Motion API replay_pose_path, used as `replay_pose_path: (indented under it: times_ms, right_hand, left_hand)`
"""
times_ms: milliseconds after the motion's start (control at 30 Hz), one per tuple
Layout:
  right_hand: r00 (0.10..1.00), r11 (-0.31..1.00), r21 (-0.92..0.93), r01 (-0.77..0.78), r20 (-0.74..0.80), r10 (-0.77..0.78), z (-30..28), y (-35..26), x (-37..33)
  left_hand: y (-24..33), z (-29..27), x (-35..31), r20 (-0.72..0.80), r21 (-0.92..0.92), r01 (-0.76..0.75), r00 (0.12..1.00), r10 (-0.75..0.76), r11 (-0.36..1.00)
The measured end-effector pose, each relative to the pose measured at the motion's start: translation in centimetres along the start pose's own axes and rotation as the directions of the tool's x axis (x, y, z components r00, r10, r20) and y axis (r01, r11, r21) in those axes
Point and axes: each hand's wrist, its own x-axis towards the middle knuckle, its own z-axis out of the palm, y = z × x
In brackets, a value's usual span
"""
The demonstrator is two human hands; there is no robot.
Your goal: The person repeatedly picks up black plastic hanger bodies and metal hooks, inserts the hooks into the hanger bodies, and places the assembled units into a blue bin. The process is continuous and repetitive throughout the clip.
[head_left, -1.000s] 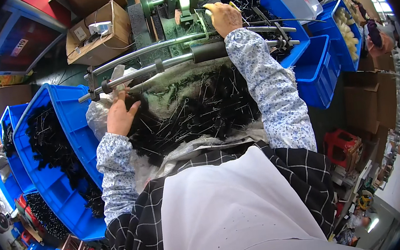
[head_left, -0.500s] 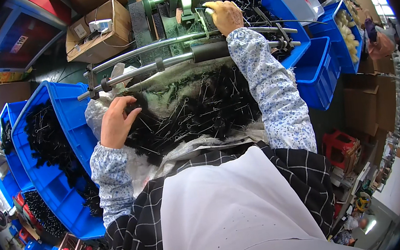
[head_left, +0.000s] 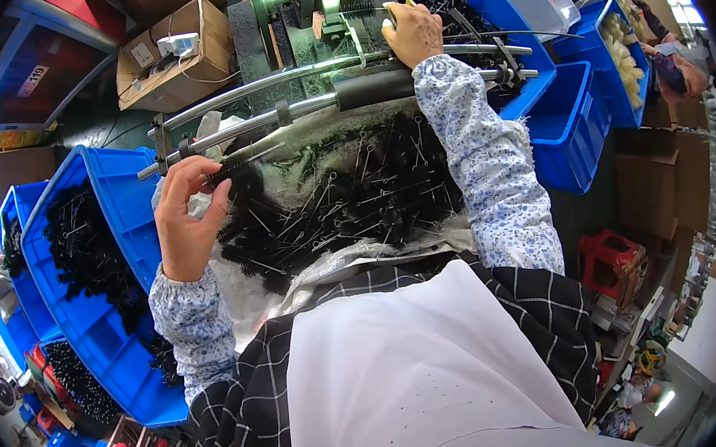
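My left hand [head_left: 187, 213] pinches a small black-bristled wire brush [head_left: 251, 155] by its bristles, its bare wire pointing right. It is over the left side of a heap of similar brushes [head_left: 346, 194], many with looped wire ends, on a whitish plastic sheet [head_left: 319, 271]. My right hand [head_left: 414, 32] is closed at the machine [head_left: 310, 41], thumb and fingers together at the right end of another wire brush [head_left: 360, 11]. That brush lies sideways against the machine's head. The fingertips partly hide its end.
Two metal rails [head_left: 269, 119] cross between me and the machine. Blue bins of black brushes stand on the left [head_left: 127, 222] and at the back right [head_left: 527, 88]. An empty-looking blue bin [head_left: 572, 144] sits at right. A cardboard box [head_left: 174, 55] is at back left; another person [head_left: 678, 72] is far right.
My left hand has drawn a brush up out of the heap, moving slightly left and up. My right hand has shifted a little right, and a bristled brush now shows at the machine.
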Motion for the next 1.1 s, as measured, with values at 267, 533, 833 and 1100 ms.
replay_pose_path:
  times_ms: [267,533,833,1100]
  right_hand:
    - [0.992,0.999,0.040,-0.028,0.128,0.023,-0.1,-6.3,1.1]
    - [1.000,0.999,-0.051,0.011,0.006,-0.011,-0.5,-1.4,0.4]
    - [0.945,0.998,-0.057,-0.033,0.325,0.050,-1.4,4.7,3.4]
    - [0.994,0.998,0.020,0.062,0.094,-0.064,-9.6,1.0,1.1]
  left_hand:
    - [0.0,0.8,0.0,0.033,-0.020,0.008,0.999,-0.007,1.000]
    - [-0.9,0.6,-0.3,0.003,-0.182,0.068,0.998,-0.068,0.981]
    - [-0.6,2.0,1.2,0.058,-0.194,0.041,0.998,-0.030,0.980]
    - [-0.7,5.8,1.7,0.025,-0.220,-0.026,0.999,0.032,0.975]
